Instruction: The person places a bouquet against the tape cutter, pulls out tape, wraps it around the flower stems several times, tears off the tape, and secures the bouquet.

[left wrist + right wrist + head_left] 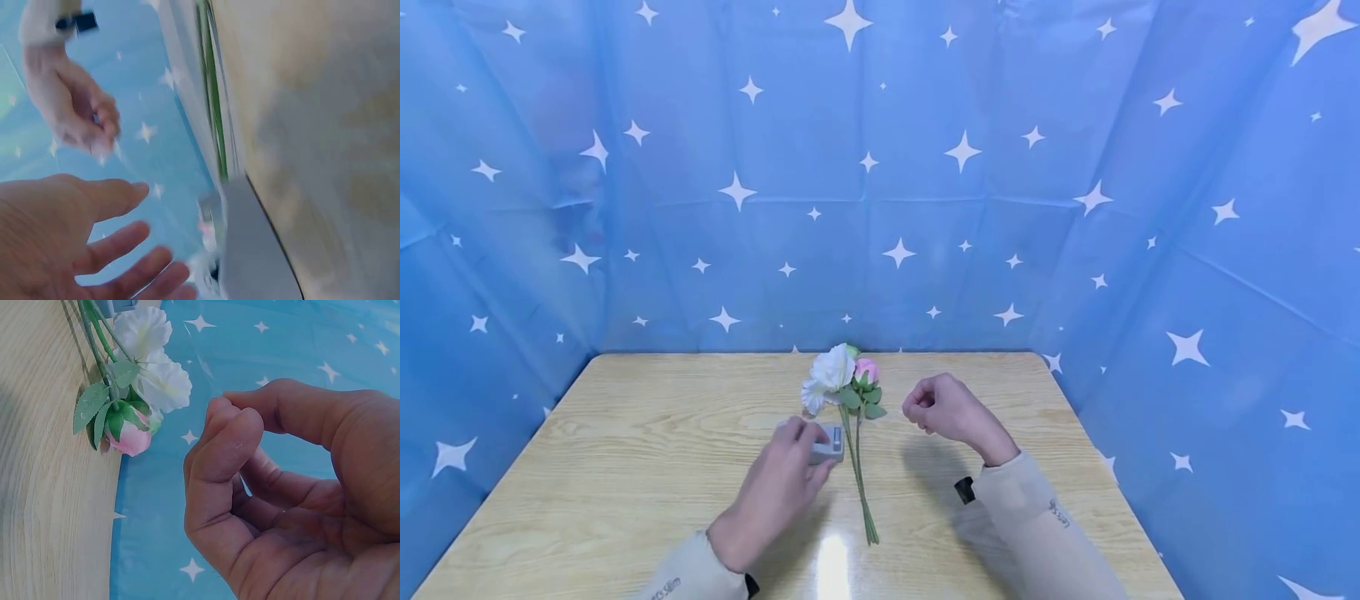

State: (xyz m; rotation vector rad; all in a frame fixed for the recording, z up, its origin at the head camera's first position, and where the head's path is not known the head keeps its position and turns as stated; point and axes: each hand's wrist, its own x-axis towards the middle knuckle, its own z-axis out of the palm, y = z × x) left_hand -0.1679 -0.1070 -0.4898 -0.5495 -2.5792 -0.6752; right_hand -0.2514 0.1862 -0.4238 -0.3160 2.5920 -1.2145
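Note:
A white flower (832,367) and a pink one (866,369) lie with green stems (861,487) on the table. Left of the stems is a small grey box (830,448), grey-sided (253,244) in the left wrist view. My left hand (775,487) is at this box, partly covering it; its fingers look spread and relaxed (94,244). To the right of the flowers, my right hand (951,408) is raised above the table, thumb and index finger pinched together (275,487). A faint, thin clear strip (201,356) seems to extend from those fingertips.
The wooden table (625,458) ends at a blue curtain with white stars (887,208), which also stands along both sides. A black band (965,490) shows at the right sleeve.

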